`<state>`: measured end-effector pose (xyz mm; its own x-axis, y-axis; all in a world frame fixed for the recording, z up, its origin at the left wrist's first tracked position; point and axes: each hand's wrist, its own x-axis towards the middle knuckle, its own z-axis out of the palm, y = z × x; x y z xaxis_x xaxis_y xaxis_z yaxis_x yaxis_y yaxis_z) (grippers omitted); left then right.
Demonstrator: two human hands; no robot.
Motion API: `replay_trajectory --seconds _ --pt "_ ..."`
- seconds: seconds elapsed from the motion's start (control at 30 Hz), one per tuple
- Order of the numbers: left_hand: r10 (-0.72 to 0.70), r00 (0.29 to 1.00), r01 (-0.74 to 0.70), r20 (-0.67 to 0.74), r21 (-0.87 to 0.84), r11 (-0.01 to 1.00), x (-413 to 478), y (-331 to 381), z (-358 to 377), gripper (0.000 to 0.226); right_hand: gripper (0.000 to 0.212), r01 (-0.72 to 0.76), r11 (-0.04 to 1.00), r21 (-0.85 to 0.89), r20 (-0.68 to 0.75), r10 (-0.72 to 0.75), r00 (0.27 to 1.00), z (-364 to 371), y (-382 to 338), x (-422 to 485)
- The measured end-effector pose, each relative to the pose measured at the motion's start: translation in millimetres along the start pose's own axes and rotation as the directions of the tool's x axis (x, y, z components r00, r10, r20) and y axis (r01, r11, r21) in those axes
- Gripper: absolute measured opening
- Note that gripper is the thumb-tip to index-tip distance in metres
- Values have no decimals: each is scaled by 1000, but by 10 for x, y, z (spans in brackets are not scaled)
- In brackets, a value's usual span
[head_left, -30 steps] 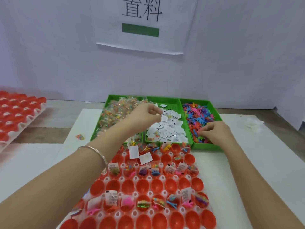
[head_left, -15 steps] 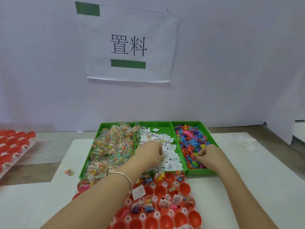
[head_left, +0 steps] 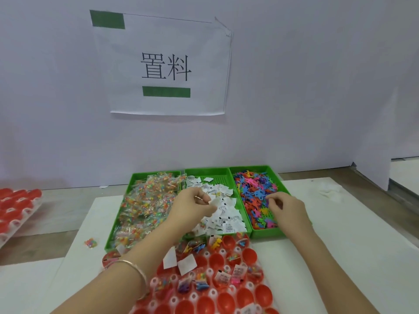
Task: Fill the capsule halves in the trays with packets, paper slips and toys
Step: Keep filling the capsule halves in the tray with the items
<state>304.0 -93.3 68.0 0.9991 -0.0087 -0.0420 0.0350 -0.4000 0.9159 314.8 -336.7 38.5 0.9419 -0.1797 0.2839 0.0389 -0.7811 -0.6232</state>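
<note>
The left hand's (head_left: pixel 195 207) grip pinched one paper slip (head_left: pixel 214 201) over the slip bin (head_left: pixel 215 175) at 12 o'clock. Capsule halves (head_left: pixel 238 274) at 6 o'clock: far rows were filled, nearer ones lay empty. The right hand's (head_left: pixel 288 208) grip curled among toys (head_left: pixel 254 196) at 1 o'clock; what it held could not be told.

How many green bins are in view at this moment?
3, side by side at the far end of the mat: left bin with clear packets, middle bin with paper slips, right bin with coloured toys. None appears hidden.
</note>
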Motion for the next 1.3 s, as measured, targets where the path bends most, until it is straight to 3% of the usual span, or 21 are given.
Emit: replay_trajectory --seconds 0.1,0.17,0.27,0.37,0.43,0.57,0.63,0.9,1.07,1.17,1.3 --pt "-63 995 78 73 -215 974 -136 65 -22 22 15 -73 953 296 -31 86 996 -48 -100 -48" --pt "-97 988 135 124 -353 926 -216 115 -28 24 17 -113 822 558 43 107 993 -83 -260 -143" --pt "-92 985 143 144 -404 904 -300 200 -39 24 21 -63 685 726 121 -36 992 -133 -513 -352" --pt "-56 990 101 129 -376 921 -363 266 -53 20 15 -108 560 822 244 -175 954 -175 -728 -519" --pt "-8 991 48 134 -304 951 -415 303 -61 18 12 -114 560 821 258 -185 948 -197 -794 -553" --pt "61 974 -14 216 -214 977 -490 348 -65 37 16 -70 651 756 258 -198 946 -220 -812 -582" --pt "78 963 -23 259 -211 977 -509 374 -69 30 19 -29 702 711 243 -208 948 -222 -806 -599" --pt "111 924 2 365 -295 956 -545 367 -62 25 24 148 794 590 85 -243 966 -267 -759 -585" --pt "132 908 59 397 -435 899 -569 349 -41 13 24 220 812 541 42 -288 957 -283 -756 -607" --pt "116 937 31 329 -410 911 -571 329 -31 17 24 159 799 581 63 -238 969 -249 -770 -607" --pt "107 975 -39 196 -325 945 -559 305 -18 15 34 -46 711 701 286 -221 932 -225 -766 -614"
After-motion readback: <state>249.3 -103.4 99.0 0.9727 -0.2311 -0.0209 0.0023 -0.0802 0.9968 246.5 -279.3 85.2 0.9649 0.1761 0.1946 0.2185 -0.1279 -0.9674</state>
